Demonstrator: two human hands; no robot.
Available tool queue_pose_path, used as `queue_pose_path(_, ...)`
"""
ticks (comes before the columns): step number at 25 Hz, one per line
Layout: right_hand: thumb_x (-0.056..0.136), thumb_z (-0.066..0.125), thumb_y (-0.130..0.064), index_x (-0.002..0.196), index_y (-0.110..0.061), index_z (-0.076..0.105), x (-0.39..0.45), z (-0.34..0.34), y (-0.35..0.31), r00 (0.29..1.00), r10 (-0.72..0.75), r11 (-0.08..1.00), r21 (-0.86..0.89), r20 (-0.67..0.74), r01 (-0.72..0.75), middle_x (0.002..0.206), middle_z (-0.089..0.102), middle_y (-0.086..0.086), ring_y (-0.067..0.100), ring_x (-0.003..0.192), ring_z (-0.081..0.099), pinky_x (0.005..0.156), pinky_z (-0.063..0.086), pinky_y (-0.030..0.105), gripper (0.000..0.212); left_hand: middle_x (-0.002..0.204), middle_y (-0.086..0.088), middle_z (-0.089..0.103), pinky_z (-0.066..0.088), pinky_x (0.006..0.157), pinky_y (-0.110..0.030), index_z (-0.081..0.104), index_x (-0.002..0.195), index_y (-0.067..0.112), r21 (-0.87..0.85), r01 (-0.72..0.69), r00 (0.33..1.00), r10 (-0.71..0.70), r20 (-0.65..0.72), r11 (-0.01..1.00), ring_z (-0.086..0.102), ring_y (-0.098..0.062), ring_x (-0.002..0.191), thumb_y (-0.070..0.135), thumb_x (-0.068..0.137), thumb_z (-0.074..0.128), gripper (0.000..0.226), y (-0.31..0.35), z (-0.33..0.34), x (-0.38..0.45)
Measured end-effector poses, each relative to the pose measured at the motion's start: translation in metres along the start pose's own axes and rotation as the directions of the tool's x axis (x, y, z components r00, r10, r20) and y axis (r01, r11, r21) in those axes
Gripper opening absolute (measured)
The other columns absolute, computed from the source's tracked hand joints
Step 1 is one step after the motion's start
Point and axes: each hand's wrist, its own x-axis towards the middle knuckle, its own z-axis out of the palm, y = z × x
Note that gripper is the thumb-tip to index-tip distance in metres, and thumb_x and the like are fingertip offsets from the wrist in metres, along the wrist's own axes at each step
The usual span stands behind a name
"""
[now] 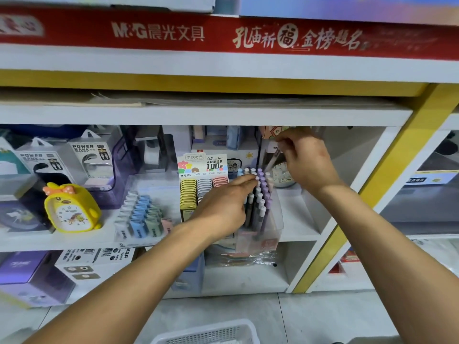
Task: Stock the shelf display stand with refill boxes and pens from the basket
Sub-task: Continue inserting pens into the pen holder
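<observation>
A: What does the head view show?

B: On the shelf (pixel 293 234), the right hand (pixel 306 161) pinches one pen (pixel 271 163) above the clear display stand (pixel 272 220). The left hand (pixel 223 207) rests flat-fingered against the standing pens (pixel 260 192).

A: How will the pen handle?

B: Probably light, stiff, smooth; best gripped mid-barrel. Refill boxes (pixel 190 193) fill the neighbouring box. A white basket (pixel 211 333) sits on the floor; its contents are unclear.
</observation>
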Motion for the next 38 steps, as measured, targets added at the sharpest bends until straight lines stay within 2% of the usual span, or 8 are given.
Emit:
queue_pose_path(4, 0.103, 0.048, -0.020, 0.108, -0.010, 0.065, -0.028, -0.023, 0.008, 0.995, 0.025, 0.999, 0.046, -0.097, -0.021, 0.100, 0.068, 0.010, 0.031, 0.091, 0.063, 0.078, 0.052, 0.042, 0.020, 0.157, 0.028, 0.022, 0.025, 0.107, -0.015, 0.040, 0.148, 0.034, -0.090, -0.005, 0.999, 0.002, -0.035, 0.996, 0.031, -0.007, 0.142, -0.005, 0.087, 0.040, 0.072, -0.001, -0.002, -0.004)
queue_pose_path(8, 0.105, 0.047, -0.017, 0.113, -0.010, 0.061, -0.062, -0.052, -0.006, 0.952, -0.051, 0.980, 0.168, -0.301, 0.106, 0.089, 0.063, 0.002, 0.015, 0.075, 0.060, 0.071, 0.048, 0.024, 0.018, 0.157, 0.022, 0.028, 0.035, 0.110, -0.024, 0.044, 0.147, 0.029, -0.119, 0.008, 0.994, -0.021, -0.106, 0.993, 0.038, -0.010, 0.138, -0.005, 0.090, 0.040, 0.066, -0.003, -0.010, -0.015)
queue_pose_path(13, 0.102, 0.052, -0.009, 0.111, -0.011, 0.064, -0.081, -0.049, -0.038, 0.982, 0.002, 0.873, 0.480, -0.189, 0.091, 0.080, 0.065, 0.002, 0.009, 0.071, 0.063, 0.068, 0.053, 0.023, 0.015, 0.155, 0.014, 0.036, 0.031, 0.108, -0.013, 0.050, 0.144, 0.020, -0.137, 0.000, 0.991, -0.018, -0.131, 0.991, 0.035, -0.008, 0.139, -0.006, 0.092, 0.038, 0.059, -0.005, -0.018, -0.032)
queue_pose_path(16, 0.100, 0.059, -0.013, 0.112, -0.007, 0.069, -0.083, -0.035, -0.044, 0.989, -0.114, 0.944, 0.301, -0.091, 0.136, 0.092, 0.072, 0.002, 0.017, 0.081, 0.067, 0.076, 0.053, 0.029, 0.017, 0.153, 0.014, 0.039, 0.032, 0.084, 0.003, 0.051, 0.142, 0.021, -0.142, -0.001, 0.994, -0.016, -0.113, 0.990, 0.044, -0.005, 0.129, -0.011, 0.089, 0.037, 0.064, -0.007, -0.020, -0.036)
queue_pose_path(19, 0.098, 0.061, -0.019, 0.110, -0.010, 0.072, -0.085, -0.019, -0.043, 0.959, -0.284, 0.956, 0.082, 0.020, 0.282, 0.102, 0.075, 0.002, 0.022, 0.092, 0.070, 0.080, 0.054, 0.034, 0.019, 0.152, 0.015, 0.040, 0.025, 0.086, 0.008, 0.050, 0.142, 0.026, -0.124, -0.011, 0.996, 0.000, -0.093, 0.992, 0.046, -0.002, 0.126, -0.011, 0.088, 0.037, 0.067, -0.011, -0.020, -0.037)
queue_pose_path(24, 0.098, 0.060, -0.031, 0.108, -0.021, 0.072, -0.087, -0.004, -0.036, 0.947, -0.283, 0.958, 0.009, 0.153, 0.285, 0.101, 0.075, -0.003, 0.025, 0.095, 0.068, 0.074, 0.056, 0.045, 0.018, 0.156, 0.018, 0.032, 0.023, 0.109, -0.011, 0.045, 0.146, 0.031, -0.013, -0.089, 0.995, 0.089, -0.044, 0.996, 0.033, -0.007, 0.141, -0.007, 0.087, 0.035, 0.071, -0.013, -0.016, -0.038)
queue_pose_path(36, 0.095, 0.063, -0.037, 0.105, -0.024, 0.059, -0.093, 0.009, -0.031, 0.943, -0.235, 0.964, -0.064, 0.237, 0.257, 0.092, 0.071, -0.002, 0.028, 0.086, 0.065, 0.066, 0.053, 0.041, 0.017, 0.156, 0.014, 0.036, 0.021, 0.111, -0.012, 0.045, 0.146, 0.027, -0.031, -0.109, 0.994, 0.108, -0.036, 0.994, 0.033, -0.008, 0.141, -0.007, 0.088, 0.036, 0.068, -0.012, -0.014, -0.036)
queue_pose_path(38, 0.095, 0.064, -0.035, 0.099, -0.021, 0.068, -0.092, 0.011, -0.035, 0.937, -0.247, 0.956, -0.097, 0.245, 0.278, 0.094, 0.068, -0.004, 0.023, 0.093, 0.062, 0.070, 0.053, 0.039, 0.016, 0.151, 0.006, 0.045, 0.030, 0.102, -0.007, 0.049, 0.144, 0.024, -0.155, -0.061, 0.998, 0.055, -0.042, 0.986, 0.048, -0.002, 0.126, -0.008, 0.090, 0.036, 0.063, -0.011, -0.016, -0.036)
